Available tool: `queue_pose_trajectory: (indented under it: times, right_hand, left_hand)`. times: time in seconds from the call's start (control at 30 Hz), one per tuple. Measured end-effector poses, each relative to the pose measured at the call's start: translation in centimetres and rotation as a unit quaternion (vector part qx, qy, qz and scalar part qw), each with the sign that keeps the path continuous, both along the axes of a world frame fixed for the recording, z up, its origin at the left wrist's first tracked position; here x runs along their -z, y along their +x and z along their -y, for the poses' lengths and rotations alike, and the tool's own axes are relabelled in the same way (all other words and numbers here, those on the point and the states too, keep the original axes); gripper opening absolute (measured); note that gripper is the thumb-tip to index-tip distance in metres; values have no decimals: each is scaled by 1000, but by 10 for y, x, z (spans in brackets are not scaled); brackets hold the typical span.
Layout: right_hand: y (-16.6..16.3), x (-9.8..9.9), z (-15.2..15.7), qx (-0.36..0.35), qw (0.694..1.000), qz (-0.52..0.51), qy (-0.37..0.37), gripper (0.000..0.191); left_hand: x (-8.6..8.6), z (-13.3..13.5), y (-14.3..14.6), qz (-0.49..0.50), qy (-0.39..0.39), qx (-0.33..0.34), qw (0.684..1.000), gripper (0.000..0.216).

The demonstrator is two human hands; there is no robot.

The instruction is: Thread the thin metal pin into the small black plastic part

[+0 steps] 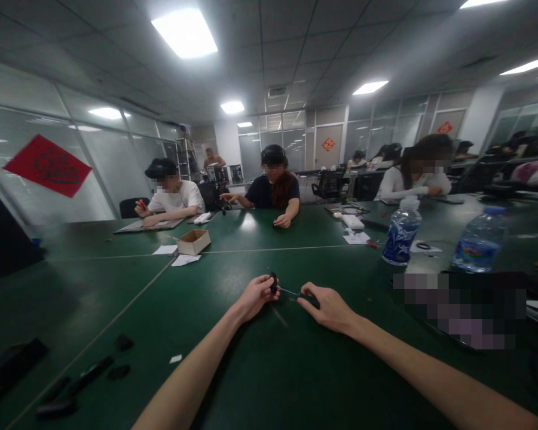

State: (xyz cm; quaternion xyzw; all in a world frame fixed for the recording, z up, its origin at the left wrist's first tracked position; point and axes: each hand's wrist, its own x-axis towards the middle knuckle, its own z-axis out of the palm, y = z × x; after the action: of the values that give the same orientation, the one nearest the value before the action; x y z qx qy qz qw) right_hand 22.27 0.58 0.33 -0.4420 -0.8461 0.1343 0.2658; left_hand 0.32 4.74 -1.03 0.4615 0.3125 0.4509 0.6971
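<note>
My left hand [259, 295] is closed around a small black part [274, 283], held just above the green table [233, 370]. In my right hand [329, 306] is a screwdriver [308, 298] with a dark handle. Its thin metal shaft points left, and the tip meets or almost meets the black part; contact cannot be made out. Fingers hide much of both things. Several loose black pieces [89, 375] lie on the table at the lower left, near a small white scrap of paper [176, 359].
An open cardboard box [193, 242] stands beyond my left hand. Two water bottles [400, 236] stand at the right, behind a blurred-out flat object [461, 307]. Across the table sit people, one in a dark shirt [273, 194]. A white power strip [352, 221] lies farther off.
</note>
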Motion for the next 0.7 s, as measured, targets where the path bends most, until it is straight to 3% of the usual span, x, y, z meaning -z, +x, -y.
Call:
queue_pose_trajectory:
  times: [0.3, 0.7]
  right_hand:
    - [2, 2, -1, -25, 999, 5, 29, 29]
    - [1, -3, 2, -24, 1000, 2, 16, 29]
  left_hand:
    - [1, 0, -2, -40, 14, 16, 999, 27]
    - [-2, 1, 2, -119, 51, -14, 992, 35]
